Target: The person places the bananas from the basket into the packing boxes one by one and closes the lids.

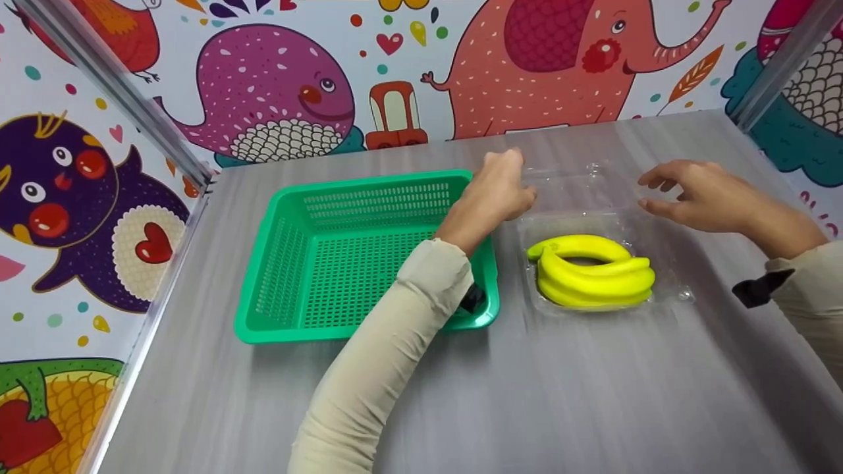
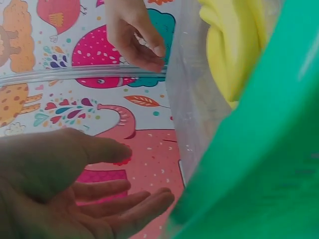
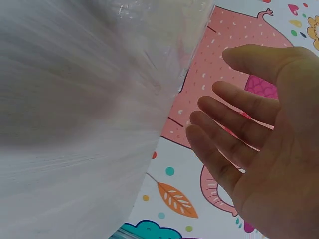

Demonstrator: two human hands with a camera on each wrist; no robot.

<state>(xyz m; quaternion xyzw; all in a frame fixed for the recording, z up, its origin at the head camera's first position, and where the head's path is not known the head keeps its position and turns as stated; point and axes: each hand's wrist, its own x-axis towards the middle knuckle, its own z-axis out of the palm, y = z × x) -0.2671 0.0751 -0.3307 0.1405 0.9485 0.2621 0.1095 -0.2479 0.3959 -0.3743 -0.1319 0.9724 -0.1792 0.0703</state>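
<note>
A bunch of yellow bananas (image 1: 596, 283) lies in a clear plastic clamshell box (image 1: 537, 227), whose transparent lid (image 1: 570, 187) is folded back behind it. My left hand (image 1: 490, 191) hovers over the right rim of a green plastic basket (image 1: 369, 263), close to the lid's left side. In the left wrist view its thumb and loosely bent fingers (image 2: 124, 211) are apart and hold nothing. Right of the lid, my right hand (image 1: 705, 194) hangs above the table with relaxed, spread fingers (image 3: 239, 109) and nothing in it. My left forearm hides part of the basket.
The grey wood-grain table (image 1: 593, 395) is bounded by printed cartoon-animal panels (image 1: 276, 92) at the back and sides. Metal posts (image 1: 145, 125) stand at the corners. Inside the perforated basket, the visible floor is bare.
</note>
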